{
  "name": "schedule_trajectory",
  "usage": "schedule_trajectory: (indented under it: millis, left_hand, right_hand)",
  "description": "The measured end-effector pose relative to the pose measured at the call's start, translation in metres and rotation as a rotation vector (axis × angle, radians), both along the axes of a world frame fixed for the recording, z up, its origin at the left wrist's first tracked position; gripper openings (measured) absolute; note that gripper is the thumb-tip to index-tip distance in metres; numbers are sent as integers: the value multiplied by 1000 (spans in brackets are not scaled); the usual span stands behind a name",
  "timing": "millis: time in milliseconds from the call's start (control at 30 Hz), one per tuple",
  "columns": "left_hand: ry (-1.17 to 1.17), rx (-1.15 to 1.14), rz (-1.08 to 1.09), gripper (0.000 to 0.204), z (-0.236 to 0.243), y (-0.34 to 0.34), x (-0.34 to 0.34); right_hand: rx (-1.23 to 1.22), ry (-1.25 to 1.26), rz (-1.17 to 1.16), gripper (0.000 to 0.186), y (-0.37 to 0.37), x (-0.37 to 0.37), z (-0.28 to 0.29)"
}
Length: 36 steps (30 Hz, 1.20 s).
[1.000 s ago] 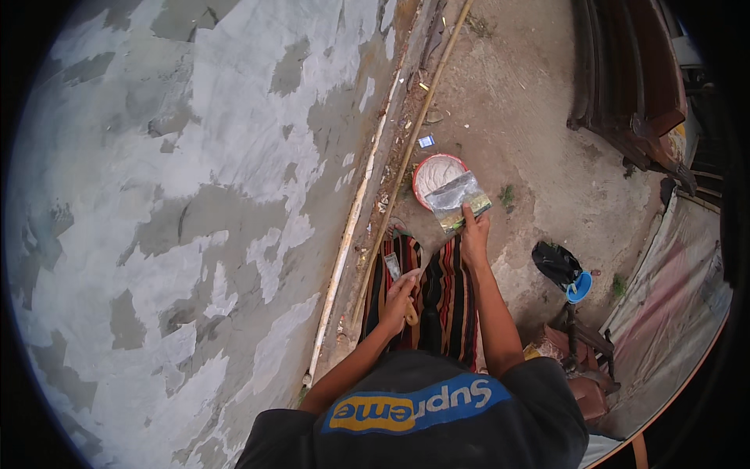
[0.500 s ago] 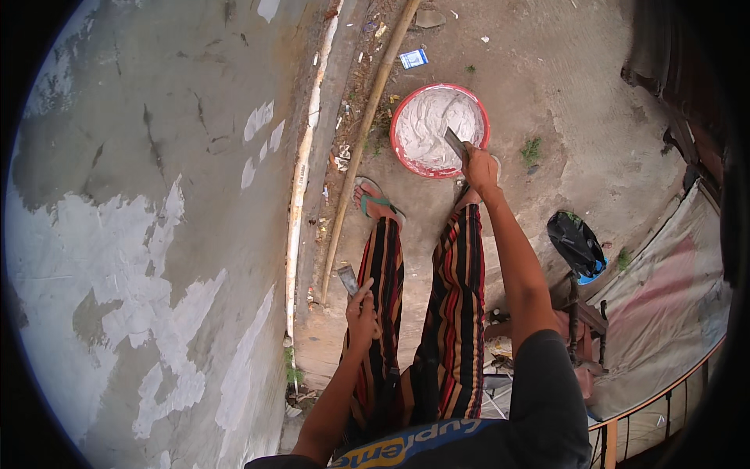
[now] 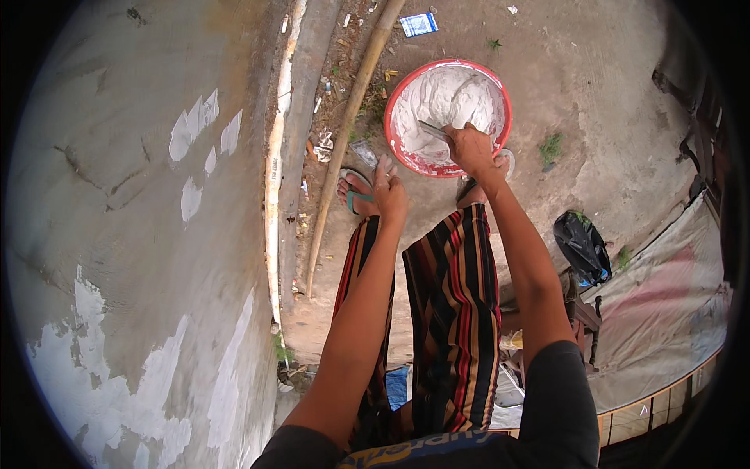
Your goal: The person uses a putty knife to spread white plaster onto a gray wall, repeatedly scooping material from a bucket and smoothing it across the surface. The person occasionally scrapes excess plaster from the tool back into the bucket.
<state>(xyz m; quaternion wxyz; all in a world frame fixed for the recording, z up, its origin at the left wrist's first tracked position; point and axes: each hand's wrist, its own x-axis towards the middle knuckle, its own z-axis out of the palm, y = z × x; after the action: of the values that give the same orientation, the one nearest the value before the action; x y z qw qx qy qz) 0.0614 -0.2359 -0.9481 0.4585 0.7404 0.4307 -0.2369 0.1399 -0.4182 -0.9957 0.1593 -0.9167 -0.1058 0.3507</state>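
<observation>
Bare dirt ground (image 3: 594, 94) lay under the person, with a grey wall (image 3: 133, 234) on the left side. White patches (image 3: 199, 129) of plaster showed on the wall. A long bamboo pole (image 3: 344, 133) lay on the ground next to the wall, near a thin white pipe (image 3: 273, 172).

A round red basin (image 3: 500, 98) sat on the ground in front of the person's feet. It was full of white plaster paste (image 3: 453, 98). The right hand (image 3: 471, 148) was over the near edge of the basin, closed around the handle of a flat metal trowel (image 3: 432, 130). The trowel blade lay in the paste.

The left hand (image 3: 388, 191) hung above the left foot, which wore a green flip-flop (image 3: 358, 199). Its fingers pointed forward. I could not tell if it held something. The person wore striped trousers (image 3: 453, 313) in black, red and yellow.

A small blue and white packet (image 3: 419, 24), shaped like a rectangle, lay flat on the ground far past the basin, just beside the top end of the pole. A black plastic bag (image 3: 582, 246) lay to the right, well apart from the basin. A pale sheet (image 3: 664, 313) covered the ground at the right edge.
</observation>
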Motion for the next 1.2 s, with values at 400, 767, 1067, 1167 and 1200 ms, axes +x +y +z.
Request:
schedule_trajectory:
  millis: [400,767,1067,1167,1200]
  left_hand:
    - [80,-532,433,53,-11,2,-3]
    - [-38,-542,207,50,0,-1,-13]
    - [23,-579,242,51,13,-1,-13]
    - [97,-514,264,51,24,14,-23]
    - [124,-474,266,51,34,25,-25]
  right_hand:
    - [96,210,-51,18,4,4,3]
    - [225,395,-391,27,12,-10,24]
    - [825,770,-1269,31,-4,-13,41]
    - [857,880,-1316,42,-16,-23,54]
    - [908,959,-1336,43,-21,-20,71]
